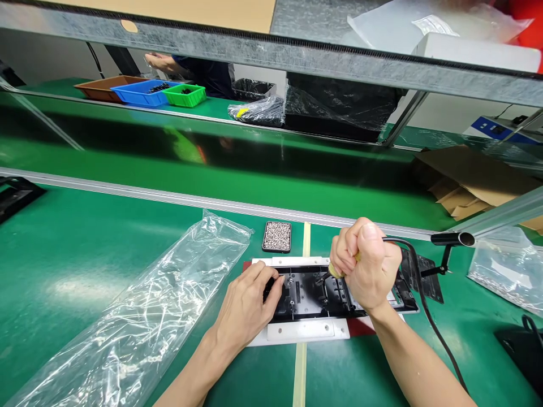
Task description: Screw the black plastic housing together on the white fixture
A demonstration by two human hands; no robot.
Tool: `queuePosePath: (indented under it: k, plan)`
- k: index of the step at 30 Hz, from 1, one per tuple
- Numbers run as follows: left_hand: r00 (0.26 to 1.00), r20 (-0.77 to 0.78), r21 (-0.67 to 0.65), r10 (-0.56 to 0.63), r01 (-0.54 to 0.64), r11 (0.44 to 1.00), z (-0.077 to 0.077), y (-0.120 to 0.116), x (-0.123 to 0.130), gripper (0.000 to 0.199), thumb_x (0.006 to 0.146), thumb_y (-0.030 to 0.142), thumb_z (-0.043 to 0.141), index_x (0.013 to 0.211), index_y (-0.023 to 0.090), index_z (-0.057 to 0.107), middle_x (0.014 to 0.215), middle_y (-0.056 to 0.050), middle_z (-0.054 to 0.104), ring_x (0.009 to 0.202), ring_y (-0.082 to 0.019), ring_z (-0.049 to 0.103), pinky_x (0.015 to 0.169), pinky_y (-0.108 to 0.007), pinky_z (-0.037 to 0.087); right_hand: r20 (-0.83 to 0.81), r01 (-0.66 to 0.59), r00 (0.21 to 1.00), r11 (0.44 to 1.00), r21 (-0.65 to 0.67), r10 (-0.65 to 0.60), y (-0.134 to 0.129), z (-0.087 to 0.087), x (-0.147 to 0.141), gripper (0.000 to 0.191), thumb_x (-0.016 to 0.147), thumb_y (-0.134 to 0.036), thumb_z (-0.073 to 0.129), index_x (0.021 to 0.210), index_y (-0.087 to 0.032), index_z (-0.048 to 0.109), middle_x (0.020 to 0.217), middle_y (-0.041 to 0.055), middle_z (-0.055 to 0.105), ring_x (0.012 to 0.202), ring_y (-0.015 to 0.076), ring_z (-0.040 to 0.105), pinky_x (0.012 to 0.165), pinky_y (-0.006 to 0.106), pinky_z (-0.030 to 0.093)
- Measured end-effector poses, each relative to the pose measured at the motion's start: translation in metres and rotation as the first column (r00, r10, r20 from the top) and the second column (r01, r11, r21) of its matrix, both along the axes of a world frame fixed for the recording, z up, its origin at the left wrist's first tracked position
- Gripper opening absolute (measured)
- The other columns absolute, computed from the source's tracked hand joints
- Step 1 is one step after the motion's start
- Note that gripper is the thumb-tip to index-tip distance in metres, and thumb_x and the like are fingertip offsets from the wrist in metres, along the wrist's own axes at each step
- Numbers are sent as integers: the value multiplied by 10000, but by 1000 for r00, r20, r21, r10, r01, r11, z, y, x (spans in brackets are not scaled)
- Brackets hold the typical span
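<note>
Left hand [250, 299] comes in from lower left, back of hand up, forearm slanting up and to the right; fingers bent, thumb and index fingertips close together over the left part of the long black plastic housing [311, 299]; can't tell if anything small is pinched there. Right hand [367, 263] raised over the housing's right half, forearm angled up and to the left from lower right; fist clenched around the yellow-handled tool [337, 270], thumb on top; tool tilted, dark tip pointing down-left at the housing's inside, contact unclear. Housing lies open side up in the white block fixture [307, 329], in front of the person; dark red patches show at the fixture's edges; black cable [424, 294] loops from beside the right hand down to lower right.

Small black tray of silver metal pieces [277, 236] sits just beyond the fixture; crinkled clear plastic bag [169, 288] lies to the left on the green tabletop [106, 226]; clear bag of small pieces [507, 271] at far right; across the partition, another person's hands [163, 63] near brown, blue and green bins [139, 92].
</note>
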State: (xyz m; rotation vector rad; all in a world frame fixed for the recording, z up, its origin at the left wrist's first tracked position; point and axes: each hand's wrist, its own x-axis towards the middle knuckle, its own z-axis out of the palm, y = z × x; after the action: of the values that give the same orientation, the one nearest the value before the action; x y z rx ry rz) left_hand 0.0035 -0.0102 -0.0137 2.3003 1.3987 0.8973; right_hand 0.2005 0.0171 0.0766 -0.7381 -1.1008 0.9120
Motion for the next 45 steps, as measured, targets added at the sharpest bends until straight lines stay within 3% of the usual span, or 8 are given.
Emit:
queuePosePath:
  k: [45]
  plan:
    - [1000,-25,27,4,-3,1000,4,0,1,251,1084,268,427,901,180,574,840,-29,563,729,-172,573,612,-297,425,27,14,1000,1000,-3,-14,-1,-1,-1,483,1046,-410,526,629,-205,394,498,-56,323,401,73,305,350,217,254]
